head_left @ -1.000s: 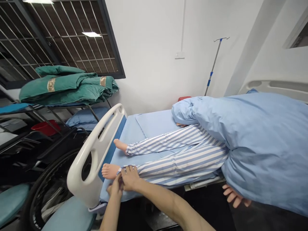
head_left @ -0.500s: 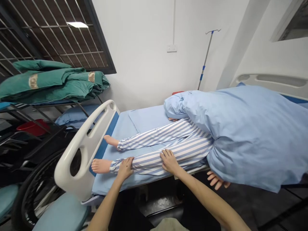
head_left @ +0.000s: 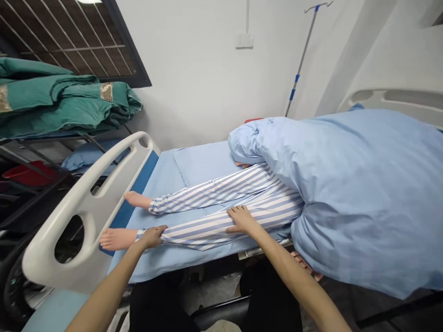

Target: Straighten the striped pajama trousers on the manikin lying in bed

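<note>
A manikin lies on a bed, its legs in blue-and-white striped pyjama trousers (head_left: pixel 207 191). My left hand (head_left: pixel 152 236) wraps round the near lower leg, just above the ankle. Over the knee of that same leg rests my right hand (head_left: pixel 241 220), its fingers laid across the cloth and the thumb apart. The near bare foot (head_left: pixel 117 239) points up beside the footboard, and the far foot (head_left: pixel 137 199) lies behind it. A light blue quilt (head_left: pixel 356 184) covers the upper body. One manikin hand (head_left: pixel 304 265) pokes out below the quilt's near edge.
The white footboard (head_left: pixel 93 198) stands at the left end of the bed. Folded green bedding (head_left: pixel 65 103) is stacked beyond it, above a red basin (head_left: pixel 29 173). An IV pole (head_left: pixel 301 69) rises behind the bed. A pale blue stool (head_left: pixel 55 311) sits at lower left.
My view has come closer and tilted down, shifting right. My left hand has slid slightly towards the ankle. My right hand stays on the knee.
</note>
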Available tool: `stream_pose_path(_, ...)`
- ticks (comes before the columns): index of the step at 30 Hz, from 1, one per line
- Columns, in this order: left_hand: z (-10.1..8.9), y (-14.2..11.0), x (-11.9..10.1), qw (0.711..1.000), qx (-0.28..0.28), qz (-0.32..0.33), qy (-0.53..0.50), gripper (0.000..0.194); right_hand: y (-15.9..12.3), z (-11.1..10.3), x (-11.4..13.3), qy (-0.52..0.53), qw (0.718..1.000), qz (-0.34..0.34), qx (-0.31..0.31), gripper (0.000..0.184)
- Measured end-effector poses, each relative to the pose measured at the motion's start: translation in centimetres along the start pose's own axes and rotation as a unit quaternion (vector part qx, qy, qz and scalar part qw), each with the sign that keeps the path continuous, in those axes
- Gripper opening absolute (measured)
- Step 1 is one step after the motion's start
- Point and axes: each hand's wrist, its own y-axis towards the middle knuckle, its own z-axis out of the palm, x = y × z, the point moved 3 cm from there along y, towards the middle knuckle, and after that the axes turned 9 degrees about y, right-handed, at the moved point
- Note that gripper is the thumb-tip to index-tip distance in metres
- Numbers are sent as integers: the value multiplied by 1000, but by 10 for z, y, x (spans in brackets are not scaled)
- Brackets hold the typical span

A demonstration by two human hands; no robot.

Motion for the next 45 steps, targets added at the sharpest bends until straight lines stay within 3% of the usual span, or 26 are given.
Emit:
stream_pose_path(4,-5,-3,-1,985,-45,-26,-165,58,8,6,-3,3,999,-1,-33,58)
stream_pose_path(7,-5,-4,-8,935,-133,-45,-326,45,8,10,-3,-16,997,16,-71,52)
stream_pose_path(9,-1,-8,-15,905,-212,-100,-355,42,7,11,-2,-21,996,20,-84,50)
stream_pose_path(11,5,-12,-26,905,-257,-144,-306,40,7,12,-2,-22,996,21,-89,47)
stream_pose_path(13,9,-15,-39,936,-257,-127,-206,35,7,12,-2,-20,995,25,-95,43)
stream_pose_path(16,8,-13,-50,976,-199,-85,-24,34,6,14,-2,-18,993,32,-112,40)
stream_pose_path(21,-5,-2,-50,990,-79,-49,102,38,4,17,-1,-18,990,43,-132,37)
stream_pose_path(25,-2,1,-48,991,-93,-27,97,40,3,16,2,-20,990,53,-131,35)
stream_pose_path(35,21,-23,-42,964,-262,20,-39,40,5,7,9,-19,992,95,-76,33)
stream_pose_path(38,22,-27,-37,961,-258,19,-103,40,14,0,9,8,994,106,-27,34)
stream_pose_path(41,13,-19,-27,952,-247,8,-178,41,35,-11,10,32,994,104,14,39)
stream_pose_path(45,-20,10,-15,929,-303,22,-210,42,79,-24,12,35,995,67,59,40)
